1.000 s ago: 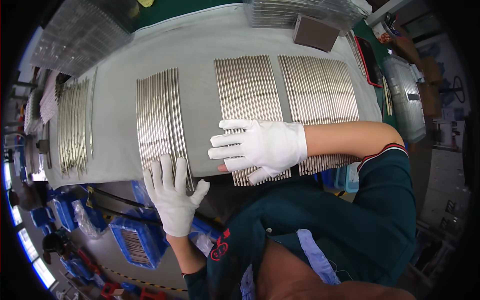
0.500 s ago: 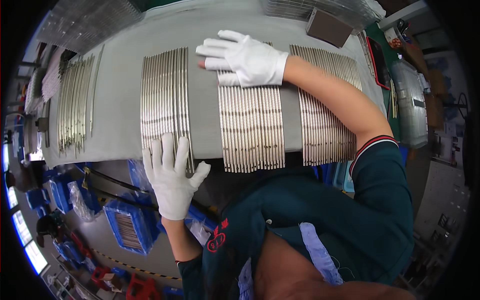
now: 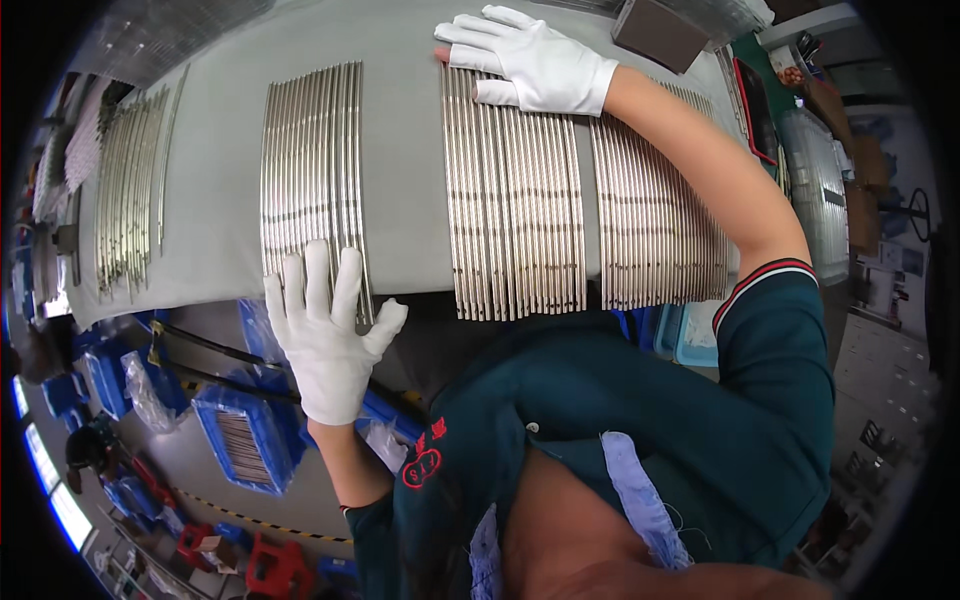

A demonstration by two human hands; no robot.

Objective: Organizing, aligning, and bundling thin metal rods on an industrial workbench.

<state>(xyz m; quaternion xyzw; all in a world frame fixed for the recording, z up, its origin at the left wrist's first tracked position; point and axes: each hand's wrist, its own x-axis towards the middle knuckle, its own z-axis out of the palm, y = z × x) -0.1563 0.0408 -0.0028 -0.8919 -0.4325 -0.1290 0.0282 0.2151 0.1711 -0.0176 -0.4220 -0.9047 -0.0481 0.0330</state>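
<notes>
Three rows of thin metal rods lie side by side on the grey table cover. My left hand (image 3: 325, 350), in a white glove, is open with fingers spread over the near ends of the left row (image 3: 312, 160). Also gloved, my right hand (image 3: 540, 62) lies open and flat across the far ends of the middle row (image 3: 515, 210); one bare fingertip shows. My right forearm passes over the right row (image 3: 660, 220) and hides part of it. Near ends of the middle row stick out past the table's front edge.
More rods (image 3: 130, 190) lie looser at the table's far left. A brown block (image 3: 660, 33) and clear trays (image 3: 165, 45) stand along the back. At the right is a red-edged dark device (image 3: 755, 110). A blue crate (image 3: 245, 440) of rods sits below left.
My right hand has moved away from me and to the right. The middle row has shifted right, narrowing its gap to the right row. My left hand stays by the left row.
</notes>
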